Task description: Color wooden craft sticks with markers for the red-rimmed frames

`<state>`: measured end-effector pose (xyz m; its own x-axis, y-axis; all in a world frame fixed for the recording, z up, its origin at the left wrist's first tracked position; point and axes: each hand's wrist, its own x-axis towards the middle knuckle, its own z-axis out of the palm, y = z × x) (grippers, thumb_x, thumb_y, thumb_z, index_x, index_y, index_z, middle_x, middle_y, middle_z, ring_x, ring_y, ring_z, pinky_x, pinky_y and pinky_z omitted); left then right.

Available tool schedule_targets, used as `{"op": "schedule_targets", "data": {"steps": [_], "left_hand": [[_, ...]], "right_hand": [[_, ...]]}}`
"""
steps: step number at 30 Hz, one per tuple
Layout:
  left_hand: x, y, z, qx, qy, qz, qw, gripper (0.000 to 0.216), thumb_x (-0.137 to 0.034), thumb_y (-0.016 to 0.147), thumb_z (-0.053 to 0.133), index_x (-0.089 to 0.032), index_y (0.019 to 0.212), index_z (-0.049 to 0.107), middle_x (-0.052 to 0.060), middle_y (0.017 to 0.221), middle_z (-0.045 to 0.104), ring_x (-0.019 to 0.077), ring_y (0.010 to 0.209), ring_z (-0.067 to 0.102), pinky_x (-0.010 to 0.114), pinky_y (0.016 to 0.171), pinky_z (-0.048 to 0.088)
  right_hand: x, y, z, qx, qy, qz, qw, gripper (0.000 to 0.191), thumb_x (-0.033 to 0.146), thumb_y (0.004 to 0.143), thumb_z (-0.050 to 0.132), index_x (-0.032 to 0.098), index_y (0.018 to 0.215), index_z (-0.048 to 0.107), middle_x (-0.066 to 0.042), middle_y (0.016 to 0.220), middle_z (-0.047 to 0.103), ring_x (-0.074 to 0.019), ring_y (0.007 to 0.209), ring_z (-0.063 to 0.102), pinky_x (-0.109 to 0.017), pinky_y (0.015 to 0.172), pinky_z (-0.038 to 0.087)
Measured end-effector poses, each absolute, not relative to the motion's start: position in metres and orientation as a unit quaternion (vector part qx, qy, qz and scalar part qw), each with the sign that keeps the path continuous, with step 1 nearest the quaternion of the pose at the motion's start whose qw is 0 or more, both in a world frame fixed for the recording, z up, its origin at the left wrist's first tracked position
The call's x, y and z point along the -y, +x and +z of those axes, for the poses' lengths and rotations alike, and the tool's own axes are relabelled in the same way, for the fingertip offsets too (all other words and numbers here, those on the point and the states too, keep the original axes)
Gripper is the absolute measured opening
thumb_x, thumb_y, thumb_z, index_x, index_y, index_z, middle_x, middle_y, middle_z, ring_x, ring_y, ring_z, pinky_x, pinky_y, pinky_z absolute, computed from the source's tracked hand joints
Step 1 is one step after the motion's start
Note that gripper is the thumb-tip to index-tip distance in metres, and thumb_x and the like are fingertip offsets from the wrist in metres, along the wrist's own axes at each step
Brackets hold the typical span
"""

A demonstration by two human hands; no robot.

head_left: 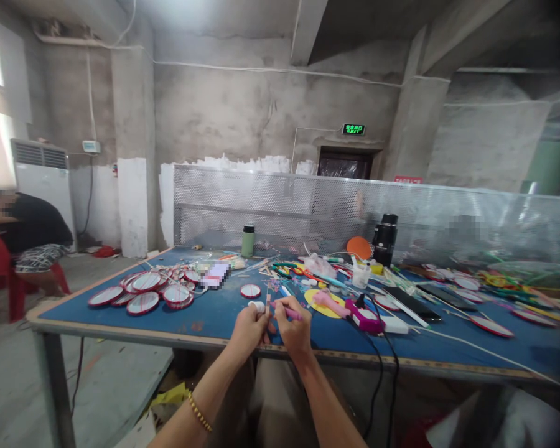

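Note:
Over the table's near edge, my two hands work close together. My left hand (pixel 249 328) is closed on a thin, pale strip (pixel 267 303) that stands upright between the fingers. Something white (pixel 258 306) sits at its index finger, perhaps a wrap; I cannot tell. Fingers of my right hand (pixel 295 330) are wrapped round a pink-purple pen-like tool (pixel 293 313), its tip pointing toward the strip. Just beyond them lies a single red-rimmed round disc (pixel 251 290). Right of my right hand are a yellow disc (pixel 325 303) and a pink tool (pixel 330 303).
Red-rimmed discs (pixel 143 303) are piled at left beside a phone (pixel 216 274). A green bottle (pixel 247 241), a black flask (pixel 385 241) and a white cup (pixel 361 274) stand farther back. Black cables run off the front edge. A person (pixel 37 227) sits at far left.

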<state>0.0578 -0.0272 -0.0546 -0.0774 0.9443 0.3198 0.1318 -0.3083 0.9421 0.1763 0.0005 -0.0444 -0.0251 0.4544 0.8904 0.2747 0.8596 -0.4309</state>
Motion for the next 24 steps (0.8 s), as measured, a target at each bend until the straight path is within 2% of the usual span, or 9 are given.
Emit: {"op": "schedule_targets", "data": {"steps": [7,13,24], "left_hand": [[0.0246,0.0567,-0.0575,-0.473,0.576,0.565,0.355,0.025,-0.040,0.081,0.051,-0.019,0.068,0.052,-0.001,0.048,0.061,0.0102,0.030,0.046,0.020,0.032,0.035],[0.0289,0.0567,-0.0535,-0.481,0.588,0.556,0.338,0.031,-0.045,0.082,0.051,-0.020,0.065,0.052,-0.003,0.042,0.055,0.0109,0.030,0.046,0.021,0.035,0.039],[0.0281,0.0566,-0.0540,-0.478,0.592,0.560,0.329,0.034,-0.049,0.083,0.050,-0.021,0.064,0.050,-0.003,0.041,0.054,0.0114,0.029,0.045,0.021,0.033,0.037]], "right_hand": [[0.0000,0.1779,-0.0465,0.706,-0.259,0.068,0.656,0.019,0.022,0.087,0.052,0.019,0.071,0.060,0.002,0.055,0.061,-0.0129,0.050,0.057,-0.022,0.052,0.044],[0.0022,0.1796,-0.0500,0.717,-0.258,0.072,0.644,0.020,0.023,0.089,0.052,0.018,0.072,0.061,0.000,0.060,0.063,-0.0132,0.053,0.059,-0.022,0.055,0.045],[0.0010,0.1787,-0.0503,0.728,-0.254,0.052,0.635,0.021,0.024,0.089,0.051,0.019,0.071,0.061,0.001,0.058,0.061,-0.0129,0.051,0.057,-0.023,0.054,0.044]]}}
